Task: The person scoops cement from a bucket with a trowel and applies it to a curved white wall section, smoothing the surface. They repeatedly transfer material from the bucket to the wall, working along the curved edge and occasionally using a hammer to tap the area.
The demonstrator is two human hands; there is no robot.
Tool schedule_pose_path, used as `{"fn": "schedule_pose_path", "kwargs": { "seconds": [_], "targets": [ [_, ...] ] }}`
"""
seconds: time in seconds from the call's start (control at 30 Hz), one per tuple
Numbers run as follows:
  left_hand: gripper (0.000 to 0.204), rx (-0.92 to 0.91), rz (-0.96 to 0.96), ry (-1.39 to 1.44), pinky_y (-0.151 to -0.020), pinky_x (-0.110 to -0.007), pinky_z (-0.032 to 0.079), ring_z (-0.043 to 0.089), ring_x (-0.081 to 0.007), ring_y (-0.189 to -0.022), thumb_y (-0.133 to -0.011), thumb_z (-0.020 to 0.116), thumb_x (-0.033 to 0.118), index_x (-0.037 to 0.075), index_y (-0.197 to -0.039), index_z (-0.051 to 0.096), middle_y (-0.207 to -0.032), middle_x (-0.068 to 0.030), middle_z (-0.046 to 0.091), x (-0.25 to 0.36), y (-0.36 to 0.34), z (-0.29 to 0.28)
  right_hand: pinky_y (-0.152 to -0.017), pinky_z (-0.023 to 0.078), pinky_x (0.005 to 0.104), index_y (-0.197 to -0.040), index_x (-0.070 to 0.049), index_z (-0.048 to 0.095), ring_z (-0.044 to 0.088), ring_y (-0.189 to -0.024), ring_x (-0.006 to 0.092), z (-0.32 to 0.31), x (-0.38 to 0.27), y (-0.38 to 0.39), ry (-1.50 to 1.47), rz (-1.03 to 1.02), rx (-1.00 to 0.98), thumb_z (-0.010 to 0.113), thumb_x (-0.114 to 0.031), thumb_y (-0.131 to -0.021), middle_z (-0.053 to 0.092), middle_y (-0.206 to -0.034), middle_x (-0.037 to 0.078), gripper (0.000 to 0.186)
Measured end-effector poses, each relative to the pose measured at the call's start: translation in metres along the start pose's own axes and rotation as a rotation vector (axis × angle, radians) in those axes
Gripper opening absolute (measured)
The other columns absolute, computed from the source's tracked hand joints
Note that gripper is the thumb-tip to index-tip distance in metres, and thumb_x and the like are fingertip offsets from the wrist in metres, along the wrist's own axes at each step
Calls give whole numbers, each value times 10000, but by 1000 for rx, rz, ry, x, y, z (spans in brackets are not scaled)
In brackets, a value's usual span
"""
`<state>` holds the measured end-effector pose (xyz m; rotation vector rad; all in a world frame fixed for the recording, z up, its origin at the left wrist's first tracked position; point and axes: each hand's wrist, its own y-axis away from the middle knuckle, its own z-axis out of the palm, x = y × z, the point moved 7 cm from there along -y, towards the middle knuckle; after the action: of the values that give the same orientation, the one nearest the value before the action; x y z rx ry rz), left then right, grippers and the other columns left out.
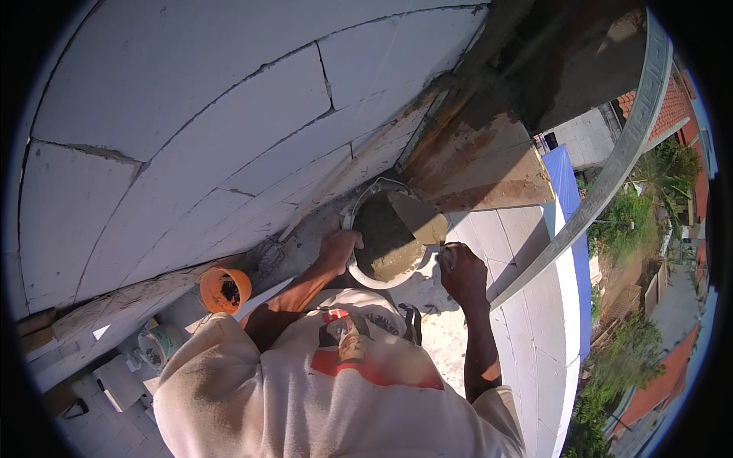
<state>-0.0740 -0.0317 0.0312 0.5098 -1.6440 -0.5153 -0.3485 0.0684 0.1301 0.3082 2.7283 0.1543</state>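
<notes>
A pale round bucket (357, 269) stands in front of me, holding wet grey mortar (382, 233). On its left side my left hand (338, 246) grips the rim, with the thumb at the edge and the other fingers partly hidden. My right hand (463, 273) is closed round the handle of a trowel (418, 218) at the bucket's right side. The trowel's broad blade lies over the right part of the mortar and looks coated with it. Sunlight falls on part of the mortar; the rest is in shade.
A white block wall (221, 130) rises on the left. An orange bucket (225, 290) and a pale bucket (158, 345) stand at my left. Stained boards (481, 164) jut out beyond the mortar. On the right, a low block wall (527, 305) and a curved-looking metal bar (603, 195) border a drop.
</notes>
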Motion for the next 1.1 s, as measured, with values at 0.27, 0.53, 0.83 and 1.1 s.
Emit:
{"fn": "schedule_pose_path", "kwargs": {
  "seconds": [0.27, 0.53, 0.83, 1.1],
  "targets": [
    [292, -350, 294, -171, -564, -351, 439, 542, -178, -678, -601, 661, -10, -2, -875, 560, -752, -95, 567, 58, 15, 55, -666, 548, 492, -936, -28, 658, 678, -804, 401, 57, 7, 27, -3, 88, 5, 624, -111, -800, 672, -904, 206, 164],
    [377, -592, 335, -28, -561, -317, 432, 519, -144, -687, -566, 670, -42, 7, -921, 552, -781, -52, 570, 83, 20, 67, -650, 498, 490, -859, 10, 642, 639, -762, 458, 53, 23, 31, -189, 114, -71, 722, -142, -781, 642, -763, 250, 188],
    [466, -572, 299, 112, -568, -300, 466, 524, -147, -659, -498, 621, -74, -35, -963, 624, -773, -29, 572, 77, 16, 46, -785, 523, 436, -1059, -10, 699, 679, -922, 393, 82, 1, 19, -403, -118, -27, 731, -200, -828, 694, -935, 226, 301],
    [379, -287, 182, 164, -524, -309, 433, 526, -163, -639, -522, 626, -84, -4, -893, 612, -765, -46, 572, 55, 9, 7, -601, 485, 394, -820, 8, 652, 615, -622, 294, 74, -15, 17, -314, -57, -191, 797, -195, -791, 623, -693, 162, 251]
  ]
}}
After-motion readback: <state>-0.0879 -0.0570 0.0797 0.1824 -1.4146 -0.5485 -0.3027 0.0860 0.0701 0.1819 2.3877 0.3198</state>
